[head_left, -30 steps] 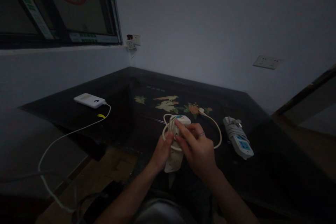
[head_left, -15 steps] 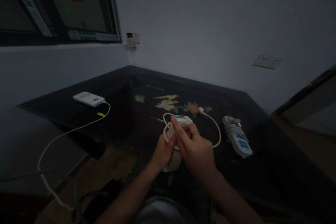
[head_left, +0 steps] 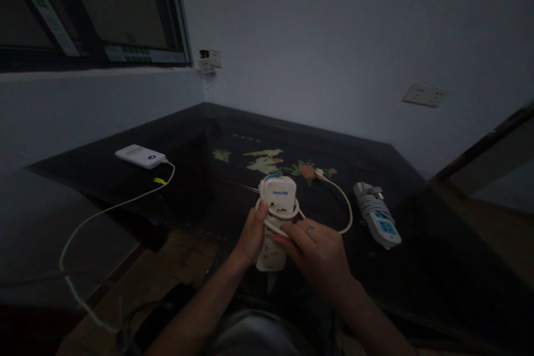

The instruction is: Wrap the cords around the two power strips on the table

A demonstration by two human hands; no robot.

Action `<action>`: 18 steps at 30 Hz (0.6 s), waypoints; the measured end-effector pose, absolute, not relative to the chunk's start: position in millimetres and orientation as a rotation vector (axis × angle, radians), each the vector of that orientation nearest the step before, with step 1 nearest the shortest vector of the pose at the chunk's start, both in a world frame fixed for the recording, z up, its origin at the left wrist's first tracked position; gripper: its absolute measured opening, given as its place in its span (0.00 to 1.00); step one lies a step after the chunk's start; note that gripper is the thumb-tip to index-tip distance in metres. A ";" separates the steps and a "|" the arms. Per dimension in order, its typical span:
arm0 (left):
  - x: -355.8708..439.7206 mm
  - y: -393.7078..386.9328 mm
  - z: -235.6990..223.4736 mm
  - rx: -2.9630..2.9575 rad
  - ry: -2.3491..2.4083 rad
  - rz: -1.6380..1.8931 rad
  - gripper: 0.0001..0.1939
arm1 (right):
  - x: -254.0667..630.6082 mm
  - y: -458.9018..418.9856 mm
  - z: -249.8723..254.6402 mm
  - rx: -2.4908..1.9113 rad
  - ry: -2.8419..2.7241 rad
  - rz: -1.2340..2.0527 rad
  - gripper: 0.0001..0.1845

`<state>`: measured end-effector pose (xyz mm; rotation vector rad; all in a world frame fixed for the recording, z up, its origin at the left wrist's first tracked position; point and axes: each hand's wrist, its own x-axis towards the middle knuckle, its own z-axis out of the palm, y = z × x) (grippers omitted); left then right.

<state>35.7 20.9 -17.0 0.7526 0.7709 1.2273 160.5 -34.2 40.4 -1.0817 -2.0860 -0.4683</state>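
At lower centre, a power strip (head_left: pixel 284 185) is gripped by the left hand (head_left: pixel 250 235), its cord (head_left: pixel 283 215) pinched by the right hand (head_left: pixel 323 250); a wrapped strip (head_left: pixel 382 228) is seen at right.

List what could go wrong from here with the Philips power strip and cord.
1. The cord looks loosely looped around the Philips power strip, so it might slip if the left hand eases.
2. The plug lies on the tabletop with slack trailing; a pull could drag it.
3. The cable of the white power bank hangs past the tabletop's edge; a snag might pull it down.
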 end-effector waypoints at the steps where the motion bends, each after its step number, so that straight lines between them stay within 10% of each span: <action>1: 35.9 21.0 -14.9 0.741 0.758 1.206 0.31 | 162.8 -34.9 41.9 -1.069 -2.105 -0.472 0.17; 18: 33.1 26.9 -0.8 0.674 0.588 1.225 0.35 | 194.5 -35.1 52.2 -0.857 -2.272 -0.720 0.09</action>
